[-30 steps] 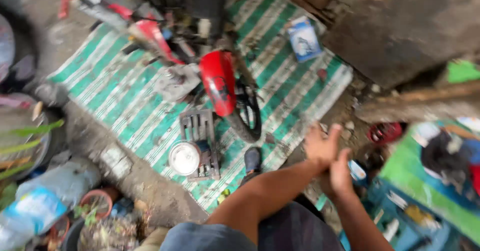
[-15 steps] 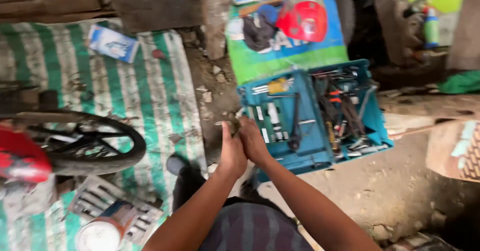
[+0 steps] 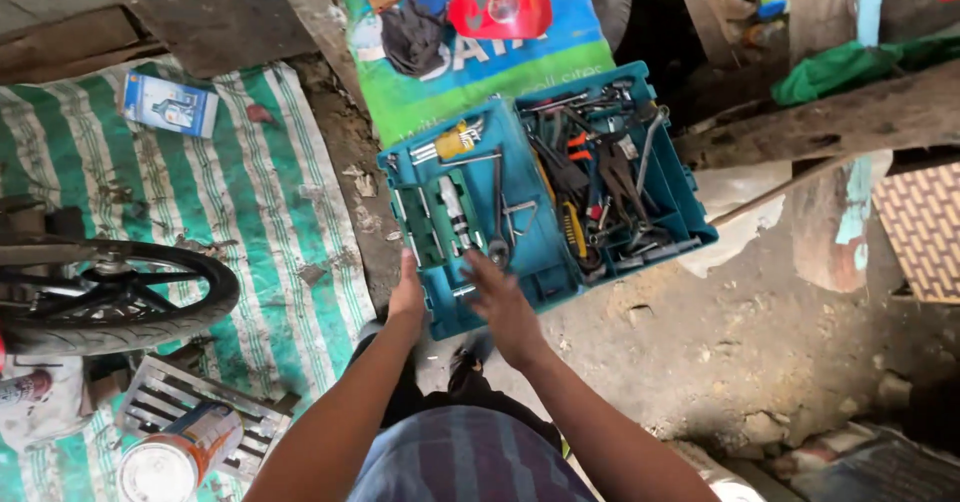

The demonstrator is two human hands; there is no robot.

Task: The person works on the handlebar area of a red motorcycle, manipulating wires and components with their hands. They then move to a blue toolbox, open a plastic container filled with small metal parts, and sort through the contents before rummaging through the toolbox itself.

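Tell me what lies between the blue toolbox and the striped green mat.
In the head view, only a strip of bare dirt ground with small debris separates the blue toolbox from the striped mat.

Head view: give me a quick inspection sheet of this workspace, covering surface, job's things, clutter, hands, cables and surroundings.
Surface: bare dirt and concrete ground, with a green-and-white striped mat on the left.
Job's things: open blue tool case on the ground, both halves full of wrenches, pliers and screwdrivers.
Clutter: small blue box on the mat; metal grille with a tin can at lower left; red helmet on a green sheet above the case.
Hands: left hand at the case's near edge; right hand open over the near half; neither holds a tool.
Cables: nothing seen.
Surroundings: motorbike wheel at left; wooden beam at right.
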